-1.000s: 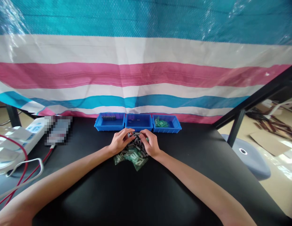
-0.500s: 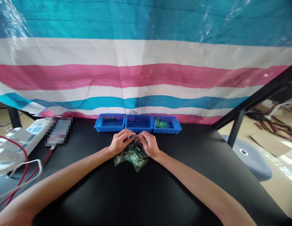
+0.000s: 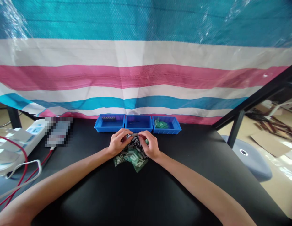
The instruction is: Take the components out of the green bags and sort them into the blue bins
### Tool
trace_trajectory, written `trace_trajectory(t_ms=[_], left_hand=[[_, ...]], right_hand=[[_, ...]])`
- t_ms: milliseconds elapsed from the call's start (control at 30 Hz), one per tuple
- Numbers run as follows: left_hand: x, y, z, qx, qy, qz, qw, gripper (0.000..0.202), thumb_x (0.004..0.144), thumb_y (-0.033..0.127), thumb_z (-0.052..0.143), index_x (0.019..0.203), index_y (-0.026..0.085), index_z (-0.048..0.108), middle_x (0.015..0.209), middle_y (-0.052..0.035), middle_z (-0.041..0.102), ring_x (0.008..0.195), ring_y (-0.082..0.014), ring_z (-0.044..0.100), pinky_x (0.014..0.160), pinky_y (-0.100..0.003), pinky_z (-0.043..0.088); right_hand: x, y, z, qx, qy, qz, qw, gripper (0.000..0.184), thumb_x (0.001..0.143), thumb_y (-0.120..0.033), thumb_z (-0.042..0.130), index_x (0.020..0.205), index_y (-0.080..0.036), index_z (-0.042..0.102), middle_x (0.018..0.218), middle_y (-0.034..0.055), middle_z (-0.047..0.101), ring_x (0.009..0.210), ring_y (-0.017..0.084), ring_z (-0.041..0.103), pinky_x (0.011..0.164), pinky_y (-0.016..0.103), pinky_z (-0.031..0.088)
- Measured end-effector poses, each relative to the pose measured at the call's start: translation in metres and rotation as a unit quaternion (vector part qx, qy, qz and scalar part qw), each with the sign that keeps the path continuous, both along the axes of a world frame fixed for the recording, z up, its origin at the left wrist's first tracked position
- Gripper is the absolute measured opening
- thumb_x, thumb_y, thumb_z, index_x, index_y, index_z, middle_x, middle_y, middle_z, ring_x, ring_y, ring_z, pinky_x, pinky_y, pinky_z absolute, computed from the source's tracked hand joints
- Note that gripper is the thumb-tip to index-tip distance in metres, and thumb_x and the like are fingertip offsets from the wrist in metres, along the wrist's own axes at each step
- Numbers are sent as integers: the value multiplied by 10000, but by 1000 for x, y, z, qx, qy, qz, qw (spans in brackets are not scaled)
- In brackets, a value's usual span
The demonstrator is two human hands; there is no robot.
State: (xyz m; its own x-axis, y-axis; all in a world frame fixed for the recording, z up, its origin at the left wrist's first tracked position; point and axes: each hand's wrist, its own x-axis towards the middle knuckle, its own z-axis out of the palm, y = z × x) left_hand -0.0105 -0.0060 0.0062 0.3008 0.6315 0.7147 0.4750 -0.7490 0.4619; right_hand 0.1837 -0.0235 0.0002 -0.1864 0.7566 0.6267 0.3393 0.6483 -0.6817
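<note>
A pile of small dark grey metal pins (image 3: 136, 145) lies on the black table, with green plastic bags (image 3: 134, 158) of similar pieces at its near side. At the pile's far edge, my left hand (image 3: 119, 142) and my right hand (image 3: 149, 144) face each other with bent fingers. Between their fingertips is a short grey metal pin (image 3: 135, 134), pinched from both sides. The fingers partly cover its ends. A bit of green plastic shows beside my right fingers.
Just beyond my hands stand three blue bins: the left bin (image 3: 110, 129) has a row of small rings, the middle bin (image 3: 138, 128) a few thin pins, the right bin (image 3: 173, 128) green bags. A power strip (image 3: 35, 138) and cables lie left. A striped sheet (image 3: 146, 75) hangs behind.
Both hands stay over the pile. Their fingers have shifted slightly, and the grey pin between the fingertips shows more clearly now.
</note>
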Motion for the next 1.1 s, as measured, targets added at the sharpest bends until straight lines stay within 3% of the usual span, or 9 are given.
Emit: trace_trajectory(t_ms=[133,333,467,767,1100], left_hand=[[0,-1,0,-6,3,4,1000,143,885,261,606,996,175,630,912,-46,652,522,-49,492,535,-184,466],[-1,0,-1,0,3,8,1000,149,884,272,605,991,174,636,923,-53,656,514,-50,499,540,-190,471],[-1,0,-2,0,0,12,1000,157,886,286,603,992,177,638,926,-59,656,515,-52,497,549,-196,481],[-2,0,-4,-31,-9,-7,999,155,894,257,584,1020,170,608,1018,-82,676,549,-64,530,562,-203,488],[-1,-3,-3,-69,-8,14,997,173,911,288,554,1048,186,588,945,-37,743,512,-63,582,583,-185,500]], right_hand=[[0,1,2,-1,-14,20,1000,163,947,-196,470,999,-210,624,900,62,638,773,164,611,694,281,516],[0,1,2,-1,-6,10,1000,202,943,-201,476,1101,-219,601,897,53,636,774,166,622,720,289,525],[0,2,2,-1,-24,26,999,189,951,-199,457,1030,-215,627,911,65,642,834,181,627,765,302,523],[0,2,2,-6,-11,16,1000,177,952,-210,461,1010,-209,628,887,62,637,764,167,605,684,284,508],[0,2,2,-2,-6,13,1000,168,948,-205,467,1005,-213,625,886,64,634,794,177,617,713,296,521]])
